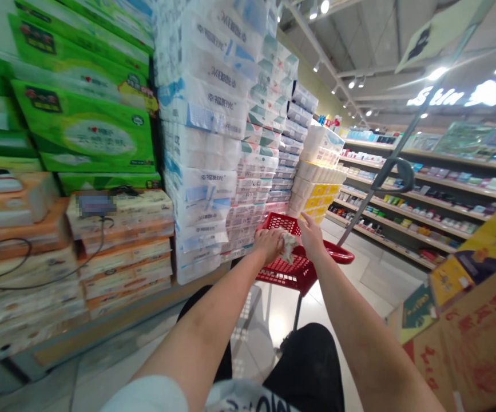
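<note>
Both my arms stretch forward over a red shopping basket (288,273) on a stand in a shop aisle. My left hand (269,243) is closed on a crumpled white cloth (289,245) held against the basket's near rim. My right hand (310,234) rests beside it on the rim, its fingers curled toward the cloth and the basket's red handle (340,253). Whether the right hand also grips the cloth is unclear.
Tall stacks of tissue and toilet-paper packs (205,137) fill the left side, with green packs (80,114) further left. Shelves of goods (423,200) run along the right. Cardboard boxes (475,332) stand at the lower right. A grey pole (393,154) leans across the aisle.
</note>
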Demonstrator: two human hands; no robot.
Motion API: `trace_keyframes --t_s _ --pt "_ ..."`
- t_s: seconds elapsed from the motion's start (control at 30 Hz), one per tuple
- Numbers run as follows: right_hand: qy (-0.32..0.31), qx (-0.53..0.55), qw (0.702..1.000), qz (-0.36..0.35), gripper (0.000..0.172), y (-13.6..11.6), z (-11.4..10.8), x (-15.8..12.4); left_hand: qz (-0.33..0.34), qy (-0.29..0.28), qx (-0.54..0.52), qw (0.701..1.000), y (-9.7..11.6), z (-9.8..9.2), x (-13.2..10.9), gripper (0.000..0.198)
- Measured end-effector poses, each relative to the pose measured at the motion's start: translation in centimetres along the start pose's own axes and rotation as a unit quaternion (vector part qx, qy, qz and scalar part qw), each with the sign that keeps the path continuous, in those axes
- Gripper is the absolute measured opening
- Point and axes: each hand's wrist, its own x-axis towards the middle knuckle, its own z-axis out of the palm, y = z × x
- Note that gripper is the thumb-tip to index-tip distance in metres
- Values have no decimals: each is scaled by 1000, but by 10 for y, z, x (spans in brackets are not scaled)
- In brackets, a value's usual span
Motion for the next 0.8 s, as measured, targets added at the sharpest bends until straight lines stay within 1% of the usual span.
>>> trace_keyframes --t_s 0.07,0.1,0.13,0.2,0.23,0.3,0.37,0.4,0.47,0.53,0.57,0.6,0.63,0.67,0.7,0.73,0.8 --pt "-23 -127 991 38 43 21 -24 -3 3 3 -16 1000 -2 2 2 38" --pt "-48 -186 979 65 42 32 -33 -6 9 6 -28 1000 -4 3 3 41" --pt "-82 -233 966 78 42 42 -39 -10 19 10 -44 999 -5 3 3 42" --pt "-122 -306 942 67 44 57 -44 -17 38 13 -82 996 -9 2 5 38" --pt "-126 -333 933 56 45 62 -43 -20 46 11 -101 994 -12 1 5 35" --pt "-117 -376 918 42 47 65 -40 -24 64 -6 -135 989 -18 -3 8 36" --pt "-132 -404 904 39 46 62 -37 -24 71 -33 -149 986 -25 -10 13 41" --pt "-149 -412 898 34 45 59 -36 -23 65 -52 -145 986 -28 -15 17 42" --pt "-186 -419 889 20 41 53 -35 -20 43 -100 -122 987 -30 -26 24 37" --pt "-205 -418 885 11 39 49 -35 -19 26 -141 -101 985 -26 -34 29 31" --pt "-210 -418 884 8 38 47 -34 -19 9 -149 -87 985 -21 -36 30 32" --pt "-211 -418 883 5 38 46 -33 -19 -15 -146 -66 987 -15 -36 30 34" --pt "-211 -420 883 3 37 45 -32 -20 -42 -131 -37 990 -8 -35 28 38" --pt "-210 -421 882 1 37 44 -30 -20 -70 -107 1 992 -1 -32 25 41" --pt "-208 -422 883 0 38 44 -29 -21 -85 -81 43 992 5 -28 20 43" --pt "-205 -422 883 1 39 44 -28 -22 -79 -46 76 993 10 -23 14 42" --pt "-198 -420 885 -2 42 45 -27 -23 -49 1 114 992 17 -14 3 39"
